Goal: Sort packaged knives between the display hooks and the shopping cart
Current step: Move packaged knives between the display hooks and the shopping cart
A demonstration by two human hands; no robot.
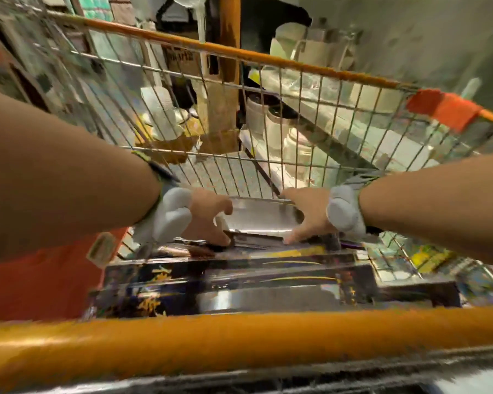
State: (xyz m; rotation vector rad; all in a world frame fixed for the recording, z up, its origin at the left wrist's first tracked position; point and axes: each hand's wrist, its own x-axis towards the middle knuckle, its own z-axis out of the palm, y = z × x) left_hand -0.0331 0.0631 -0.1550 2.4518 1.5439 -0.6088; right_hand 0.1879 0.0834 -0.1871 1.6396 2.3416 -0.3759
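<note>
Packaged knife (261, 216) atop the shopping cart (239, 334) stack, its ends gripped by curled left hand (208, 216) and right hand (308, 214): lift it level, I judge.

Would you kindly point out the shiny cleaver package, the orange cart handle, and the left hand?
Shiny cleaver package (261, 216): head view, reflective blade face.
Orange cart handle (239, 336): head view, bar's middle.
Left hand (208, 217): head view, back of hand.

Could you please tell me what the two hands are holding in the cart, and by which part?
Both hands grip one packaged knife: left hand at its left end, right hand at its right end.
</note>
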